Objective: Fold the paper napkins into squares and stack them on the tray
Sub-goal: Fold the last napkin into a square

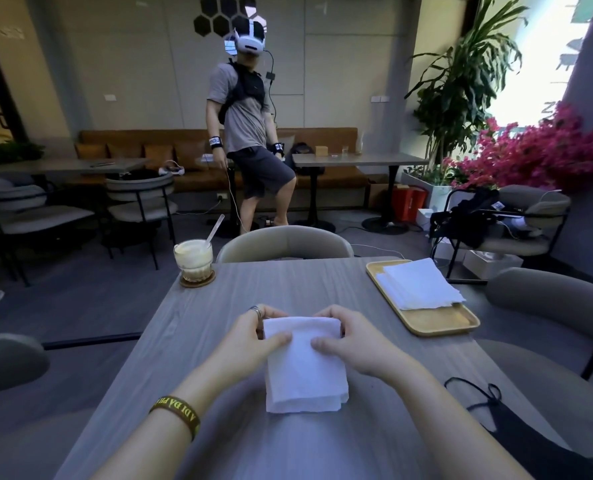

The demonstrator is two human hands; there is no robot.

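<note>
A white paper napkin (303, 368) lies on the grey wooden table (288, 285) in front of me, its far edge rolled over toward me. My left hand (253, 336) pinches that far edge at the left corner, thumb on top. My right hand (350, 336) grips the same edge at the right corner. A wooden tray (437, 318) sits at the table's right side, and a loose stack of white napkins (418, 285) rests on its far half, overhanging the right rim.
A glass with a pale drink and a straw (194, 259) stands on a coaster at the far left corner. A black face mask (516, 420) lies near the right front edge. Chairs surround the table, and a person wearing a headset (250, 133) stands beyond it.
</note>
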